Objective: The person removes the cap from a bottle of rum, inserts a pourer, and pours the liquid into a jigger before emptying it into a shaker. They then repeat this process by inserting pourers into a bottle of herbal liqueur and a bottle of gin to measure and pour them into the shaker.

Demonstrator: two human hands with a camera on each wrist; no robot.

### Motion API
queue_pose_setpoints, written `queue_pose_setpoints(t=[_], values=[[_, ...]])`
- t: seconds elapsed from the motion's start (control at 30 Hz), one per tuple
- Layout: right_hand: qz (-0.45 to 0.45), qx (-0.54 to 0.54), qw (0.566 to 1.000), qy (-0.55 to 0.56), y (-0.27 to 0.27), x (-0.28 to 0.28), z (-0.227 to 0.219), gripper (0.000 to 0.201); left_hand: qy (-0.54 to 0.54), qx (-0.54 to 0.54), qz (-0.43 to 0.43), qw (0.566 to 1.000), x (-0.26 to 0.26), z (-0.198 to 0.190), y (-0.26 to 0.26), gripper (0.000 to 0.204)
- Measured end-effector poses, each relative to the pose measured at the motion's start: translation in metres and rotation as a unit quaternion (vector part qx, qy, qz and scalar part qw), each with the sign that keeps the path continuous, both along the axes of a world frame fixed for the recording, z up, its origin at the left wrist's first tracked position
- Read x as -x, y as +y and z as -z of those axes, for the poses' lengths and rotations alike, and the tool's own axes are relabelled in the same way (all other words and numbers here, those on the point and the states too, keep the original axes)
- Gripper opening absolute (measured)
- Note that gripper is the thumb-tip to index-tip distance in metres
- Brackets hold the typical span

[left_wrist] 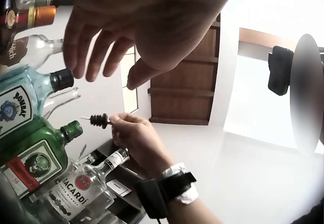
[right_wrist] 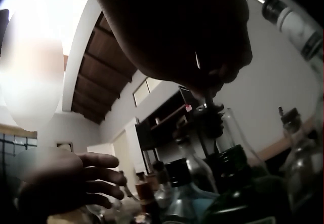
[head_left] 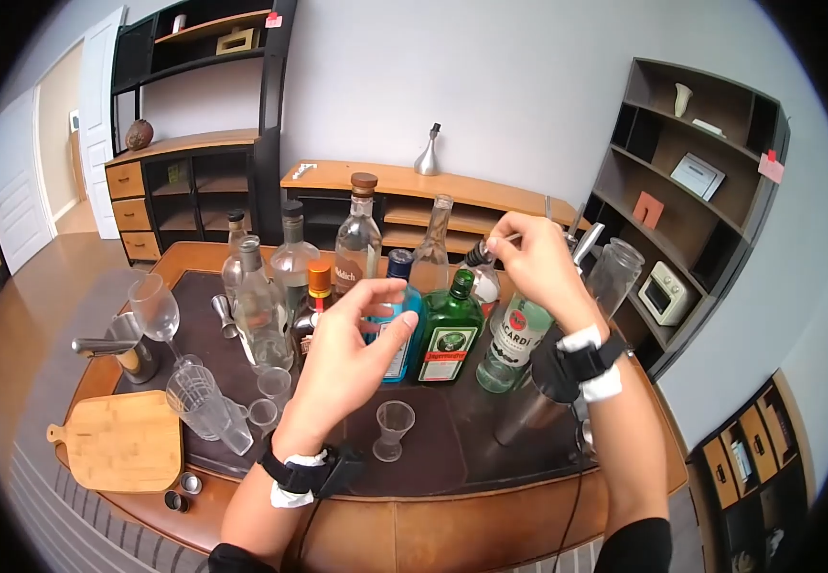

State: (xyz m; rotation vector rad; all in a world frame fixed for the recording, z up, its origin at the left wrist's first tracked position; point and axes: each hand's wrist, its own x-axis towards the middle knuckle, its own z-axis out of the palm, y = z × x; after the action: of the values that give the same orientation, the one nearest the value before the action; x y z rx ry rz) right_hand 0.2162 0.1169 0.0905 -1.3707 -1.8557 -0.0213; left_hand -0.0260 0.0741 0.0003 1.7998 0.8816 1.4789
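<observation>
My right hand (head_left: pixel 540 265) pinches a bottle pourer (left_wrist: pixel 98 120) with a black ribbed stopper and thin metal spout. It hangs in the air just above the neck of the green Jägermeister bottle (head_left: pixel 447 334), whose mouth shows no cap. The left hand (head_left: pixel 349 355) has its fingers spread loosely and holds nothing, in front of the blue Bombay bottle (left_wrist: pixel 45 87), which wears a dark cap. To the right of the green bottle stands a clear Bacardi bottle (head_left: pixel 512 346), with a metal shaker (head_left: pixel 530 413) below my right wrist.
Several other bottles line the back, including a tall clear one with a brown stopper (head_left: pixel 360 234). A small hourglass-shaped glass (head_left: pixel 394 430) stands in front. Leftward are a wine glass (head_left: pixel 154 307), stacked clear glasses (head_left: pixel 194 396), a wooden cutting board (head_left: pixel 127 444) and small dark caps (head_left: pixel 176 501).
</observation>
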Motion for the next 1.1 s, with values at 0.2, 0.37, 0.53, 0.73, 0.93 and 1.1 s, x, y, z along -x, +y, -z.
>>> queue_pose_setpoints(t=[0.2,0.37,0.53,0.73,0.93,1.1], values=[[0.021,0.062,0.986,-0.151,0.018,0.016,-0.026,0.015,0.146,-0.024,-0.076,0.986,0.016,0.01,0.006,0.034],[0.044,0.118,0.969,-0.213,0.02,0.02,-0.04,0.012,0.123,0.056,-0.104,0.985,0.023,0.003,0.008,0.04],[0.005,0.107,0.956,-0.271,0.043,0.015,-0.024,0.01,0.117,0.045,-0.114,0.986,0.025,-0.004,0.004,0.043],[-0.003,0.197,0.956,-0.218,0.043,0.017,-0.035,0.011,0.081,-0.014,-0.128,0.988,0.021,0.004,0.011,0.036],[-0.025,0.219,0.954,-0.203,0.044,0.018,-0.033,0.012,0.034,-0.018,-0.123,0.992,0.019,0.007,0.015,0.021],[-0.048,0.194,0.953,-0.228,0.049,0.015,-0.021,0.014,0.045,-0.002,-0.113,0.993,0.018,0.008,0.017,0.021]])
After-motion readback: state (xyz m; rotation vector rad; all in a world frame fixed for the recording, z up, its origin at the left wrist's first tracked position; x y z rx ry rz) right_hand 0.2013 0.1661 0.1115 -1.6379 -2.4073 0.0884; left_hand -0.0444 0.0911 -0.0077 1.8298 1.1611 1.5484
